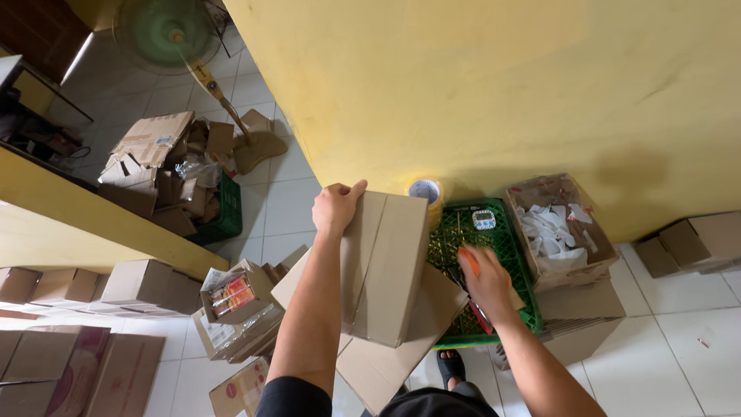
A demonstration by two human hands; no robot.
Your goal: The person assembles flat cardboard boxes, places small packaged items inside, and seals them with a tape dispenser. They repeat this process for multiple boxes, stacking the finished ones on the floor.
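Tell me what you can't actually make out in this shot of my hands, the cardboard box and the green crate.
All in the head view:
- Orange-handled tool: the right hand covers most of it, so its kind is unclear.
- Cardboard box: the far side, under the left hand, is hidden; contents unseen.
- Green crate: the near left part is hidden by the box and flat cardboard.
- Tape roll: lower part hidden behind the box.
- Small device in the crate: too small to identify.

White tiled floor carries cardboard boxes and a fan.
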